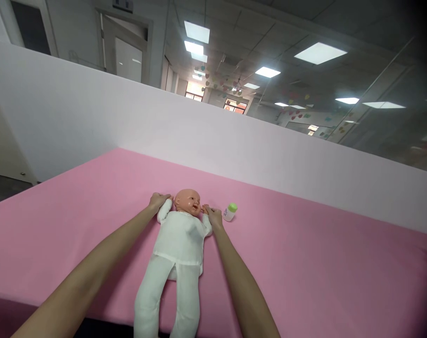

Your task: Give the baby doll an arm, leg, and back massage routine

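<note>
A baby doll [180, 239] in a white top and white trousers lies on its back on the pink table cover [298, 263], head away from me. Both its arms are bent up beside its head. My left hand [159, 200] is closed on the doll's hand at the left of the head. On the other side, my right hand [214, 215] pinches the doll's other hand. Close to the right of my right hand stands a small white bottle [230, 212] with a green cap, apart from my fingers.
A low white partition [234, 141] runs along the far edge of the pink surface, with glass above it. At the upper left is a door [125, 49]. The front edge of the surface shows at the lower left.
</note>
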{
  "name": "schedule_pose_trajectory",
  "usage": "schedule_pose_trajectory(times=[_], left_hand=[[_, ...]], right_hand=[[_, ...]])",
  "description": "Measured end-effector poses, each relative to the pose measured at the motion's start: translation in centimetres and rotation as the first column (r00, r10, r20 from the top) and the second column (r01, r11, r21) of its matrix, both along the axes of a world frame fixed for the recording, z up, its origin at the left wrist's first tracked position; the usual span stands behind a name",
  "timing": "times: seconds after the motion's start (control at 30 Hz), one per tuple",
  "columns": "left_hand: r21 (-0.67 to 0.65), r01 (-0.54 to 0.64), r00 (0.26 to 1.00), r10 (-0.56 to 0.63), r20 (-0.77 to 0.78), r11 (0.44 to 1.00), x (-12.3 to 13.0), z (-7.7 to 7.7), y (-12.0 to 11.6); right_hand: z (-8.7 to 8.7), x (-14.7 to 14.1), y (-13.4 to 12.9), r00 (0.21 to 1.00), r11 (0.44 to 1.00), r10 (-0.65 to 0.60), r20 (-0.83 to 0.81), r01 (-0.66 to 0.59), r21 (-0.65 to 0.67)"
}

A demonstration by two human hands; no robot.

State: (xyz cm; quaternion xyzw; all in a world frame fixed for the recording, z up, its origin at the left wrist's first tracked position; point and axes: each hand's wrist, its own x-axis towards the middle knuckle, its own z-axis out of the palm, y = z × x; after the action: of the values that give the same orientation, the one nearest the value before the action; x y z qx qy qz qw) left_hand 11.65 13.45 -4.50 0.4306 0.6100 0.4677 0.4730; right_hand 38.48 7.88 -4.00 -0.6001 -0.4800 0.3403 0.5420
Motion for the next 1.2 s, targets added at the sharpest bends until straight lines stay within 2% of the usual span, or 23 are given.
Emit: schedule_pose_trajectory(times=[0.1,0.23,0.3,0.37,0.47,0.57,0.63,0.67,0.73,0.77,0.8,0.83,0.87,0.93,1.0,1.1,1.2], left_hand=[[0.048,0.025,0.999,-0.026,0.021,0.999,-0.4,0.6,-0.6],[0.197,0.098,0.989,-0.118,0.092,0.975,-2.5,3.4,-2.7],[0.283,0.158,0.979,-0.188,0.082,0.946,-4.6,4.3,-4.3],[0.378,0.267,0.955,-0.296,0.017,0.886,-7.0,4.7,-6.1],[0.418,0.494,0.857,-0.507,-0.088,0.762,-10.0,4.1,-9.1],[0.362,0.755,0.644,-0.722,-0.253,0.546,-11.3,3.1,-11.9],[0.309,0.859,0.503,-0.787,-0.358,0.409,-11.2,2.6,-13.3],[0.287,0.886,0.455,-0.797,-0.398,0.363,-11.0,2.4,-13.8],[0.266,0.909,0.412,-0.798,-0.44,0.322,-10.5,2.3,-14.2],[0.271,0.903,0.424,-0.794,-0.435,0.334,-10.3,2.4,-14.2],[0.286,0.884,0.463,-0.784,-0.414,0.371,-10.1,2.6,-13.9],[0.312,0.846,0.527,-0.763,-0.374,0.432,-9.9,2.9,-13.4],[0.344,0.786,0.612,-0.724,-0.318,0.514,-9.6,3.2,-12.8],[0.404,0.588,0.802,-0.57,-0.179,0.7,-8.7,4.1,-11.1],[0.418,0.381,0.918,-0.392,-0.062,0.825,-7.2,4.9,-8.9],[0.334,0.212,0.971,-0.235,0.029,0.918,-4.4,5.0,-5.4],[0.208,0.134,0.989,-0.145,0.038,0.969,-2.3,3.6,-2.3]], right_hand=[[0.6,0.0,-0.4,1.0,1.0,0.019,0.019,-0.019,0.02],[3.0,0.7,-2.4,0.998,0.992,0.064,0.018,-0.066,0.104],[4.5,1.5,-4.3,0.992,0.983,0.122,0.031,-0.125,0.133],[6.0,2.4,-6.8,0.97,0.963,0.23,0.071,-0.238,0.124],[7.2,3.4,-10.9,0.866,0.874,0.476,0.154,-0.486,0.031],[6.8,3.9,-14.2,0.707,0.743,0.659,0.257,-0.666,-0.073],[6.0,4.0,-15.5,0.624,0.689,0.703,0.34,-0.717,-0.11],[5.6,4.0,-16.0,0.598,0.675,0.71,0.374,-0.728,-0.117],[5.1,4.0,-16.3,0.584,0.67,0.706,0.401,-0.734,-0.112],[5.1,4.1,-16.1,0.598,0.677,0.701,0.389,-0.729,-0.101],[5.2,4.1,-15.8,0.625,0.691,0.693,0.358,-0.718,-0.084],[5.4,4.1,-15.2,0.666,0.714,0.677,0.313,-0.698,-0.06],[5.7,4.0,-14.4,0.723,0.752,0.641,0.258,-0.659,-0.024],[6.3,3.5,-12.1,0.851,0.854,0.502,0.155,-0.516,0.071],[6.7,2.7,-9.3,0.94,0.927,0.327,0.093,-0.338,0.164],[6.0,1.0,-5.2,0.989,0.968,0.139,0.049,-0.146,0.206],[4.0,-0.5,-2.4,0.999,0.989,0.038,0.032,-0.043,0.143]])
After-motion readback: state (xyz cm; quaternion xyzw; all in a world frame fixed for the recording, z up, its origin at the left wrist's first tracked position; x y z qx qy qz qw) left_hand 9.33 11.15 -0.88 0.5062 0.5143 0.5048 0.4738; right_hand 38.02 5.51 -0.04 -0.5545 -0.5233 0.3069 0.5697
